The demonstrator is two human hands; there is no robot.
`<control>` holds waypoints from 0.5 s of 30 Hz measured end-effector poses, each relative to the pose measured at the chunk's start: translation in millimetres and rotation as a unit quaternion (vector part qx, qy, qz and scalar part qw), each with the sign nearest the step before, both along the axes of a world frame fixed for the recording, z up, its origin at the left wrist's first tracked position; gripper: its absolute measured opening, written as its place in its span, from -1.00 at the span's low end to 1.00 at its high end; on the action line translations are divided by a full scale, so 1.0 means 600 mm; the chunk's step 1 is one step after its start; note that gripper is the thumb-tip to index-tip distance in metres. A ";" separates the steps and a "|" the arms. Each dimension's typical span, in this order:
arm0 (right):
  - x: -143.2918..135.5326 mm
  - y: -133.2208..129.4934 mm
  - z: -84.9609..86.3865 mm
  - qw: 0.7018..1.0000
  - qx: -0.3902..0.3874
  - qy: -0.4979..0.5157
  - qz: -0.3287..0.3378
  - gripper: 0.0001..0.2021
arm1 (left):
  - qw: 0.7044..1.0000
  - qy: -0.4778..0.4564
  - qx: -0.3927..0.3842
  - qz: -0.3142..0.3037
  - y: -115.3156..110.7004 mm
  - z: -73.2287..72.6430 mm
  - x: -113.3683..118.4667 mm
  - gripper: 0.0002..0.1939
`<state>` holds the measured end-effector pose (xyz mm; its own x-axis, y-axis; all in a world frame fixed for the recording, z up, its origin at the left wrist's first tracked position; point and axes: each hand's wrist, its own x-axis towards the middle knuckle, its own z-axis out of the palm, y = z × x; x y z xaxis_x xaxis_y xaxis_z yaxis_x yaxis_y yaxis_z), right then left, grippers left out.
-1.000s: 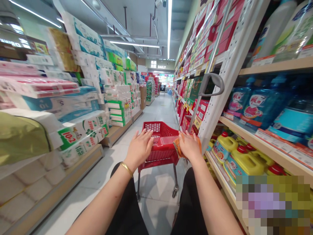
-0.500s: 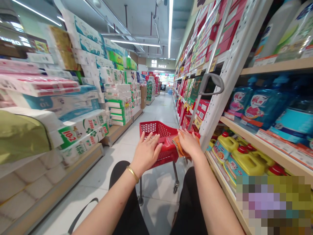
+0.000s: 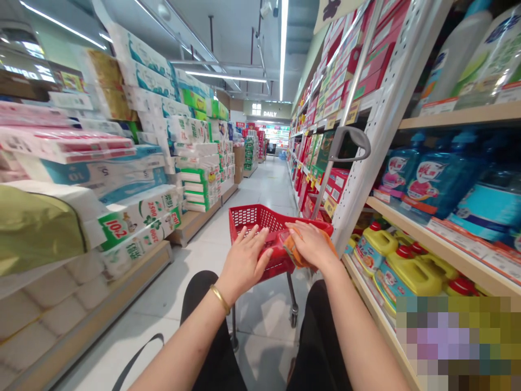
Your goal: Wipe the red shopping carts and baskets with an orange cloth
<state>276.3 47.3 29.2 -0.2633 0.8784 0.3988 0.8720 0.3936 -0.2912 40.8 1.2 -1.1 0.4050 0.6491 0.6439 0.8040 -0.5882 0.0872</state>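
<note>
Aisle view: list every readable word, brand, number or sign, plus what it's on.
"DAILY": far sign; characters beside it too blurred.
"2500": side of the white-and-green pack, left.
"10" and "2": green panel of that pack; mark between unclear.
"01": blue-and-white pack behind it, possibly inverted.
Unreadable, too small or blurred: blue bottles, yellow jugs, shelf price tags, upper-left lettering.

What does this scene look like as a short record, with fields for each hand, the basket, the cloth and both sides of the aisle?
left hand: open, at the near edge of the basket
right hand: on the orange cloth
basket: red, perforated, on a wheeled frame
cloth: under the right hand, against the basket
left side: stacked paper packs
right side: shelves with blue bottles and yellow jugs
</note>
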 end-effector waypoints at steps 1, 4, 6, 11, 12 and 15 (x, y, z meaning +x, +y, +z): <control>0.010 0.007 0.000 1.000 -0.012 0.002 -0.022 -0.50 | 1.000 0.002 0.000 -0.003 -0.001 0.000 0.001 -0.44; 0.023 0.021 0.000 0.999 -0.018 -0.003 -0.043 -0.50 | 1.000 0.002 0.007 -0.008 0.001 -0.002 0.001 -0.42; 0.021 0.019 -0.001 0.999 -0.007 -0.007 -0.031 -0.51 | 1.000 -0.004 0.016 -0.003 0.004 -0.005 -0.004 -0.42; 0.008 -0.006 -0.006 1.000 0.014 -0.008 -0.026 -0.50 | 0.999 -0.018 0.026 0.017 0.009 -0.011 -0.020 -0.43; 0.002 -0.014 -0.007 0.999 0.016 -0.009 -0.030 -0.50 | 0.999 -0.019 0.024 0.017 0.009 -0.011 -0.021 -0.43; -0.031 -0.047 -0.010 0.999 0.040 -0.027 -0.020 -0.52 | 0.999 -0.023 0.021 0.013 0.007 -0.011 -0.024 -0.43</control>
